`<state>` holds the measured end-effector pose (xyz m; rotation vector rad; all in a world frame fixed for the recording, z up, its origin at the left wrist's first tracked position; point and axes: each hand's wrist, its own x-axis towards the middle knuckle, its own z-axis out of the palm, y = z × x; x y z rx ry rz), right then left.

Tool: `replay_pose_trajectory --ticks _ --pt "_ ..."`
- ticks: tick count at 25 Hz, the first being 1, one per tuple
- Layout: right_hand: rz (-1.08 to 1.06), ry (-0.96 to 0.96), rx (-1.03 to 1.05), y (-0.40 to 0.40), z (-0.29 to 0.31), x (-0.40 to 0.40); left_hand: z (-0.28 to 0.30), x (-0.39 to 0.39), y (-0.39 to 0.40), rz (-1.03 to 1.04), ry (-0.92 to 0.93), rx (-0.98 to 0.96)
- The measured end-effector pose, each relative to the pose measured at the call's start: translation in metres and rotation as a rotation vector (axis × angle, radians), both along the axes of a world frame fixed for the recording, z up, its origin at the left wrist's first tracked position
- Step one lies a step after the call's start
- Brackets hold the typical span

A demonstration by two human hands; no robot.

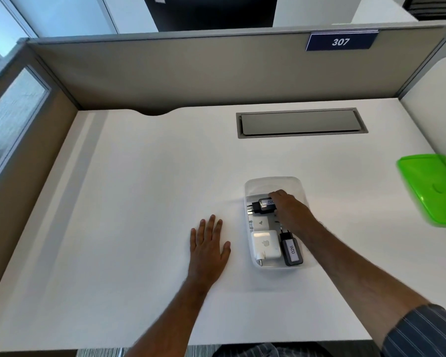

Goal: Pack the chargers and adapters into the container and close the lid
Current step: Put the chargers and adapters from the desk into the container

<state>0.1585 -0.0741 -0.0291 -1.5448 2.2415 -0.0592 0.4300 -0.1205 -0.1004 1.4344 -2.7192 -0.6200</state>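
Note:
A clear plastic container (273, 182) stands on the white desk right of centre. Inside lie a white square charger (265, 244), a black charger labelled 026 (291, 251) and a small white adapter (260, 223). My right hand (290, 211) reaches into the container's far half and grips a black charger with a white label (263, 204), its prongs pointing left. My left hand (209, 244) rests flat on the desk just left of the container, fingers spread, holding nothing. The green lid (433, 189) lies apart at the desk's right edge.
A grey cable hatch (301, 122) is set into the desk behind the container. Grey partition walls (191, 70) enclose the desk at the back and sides. A sign reading 307 (341, 42) hangs on the back partition.

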Motion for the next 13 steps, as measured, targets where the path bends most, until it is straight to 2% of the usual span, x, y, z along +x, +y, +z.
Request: replay_pose_trajectory --ticks 4,7,13 --pt "-0.001 0.033 -0.070 0.006 0.008 0.001 0.007 0.000 -0.005 -0.005 -0.006 0.035" --pt "-0.005 0.037 -0.219 0.016 0.020 0.003 0.018 -0.002 -0.011 0.013 0.010 0.040" --pt "-0.067 0.169 -0.484 0.045 0.035 -0.008 0.050 -0.026 -0.029 0.146 0.193 0.043"
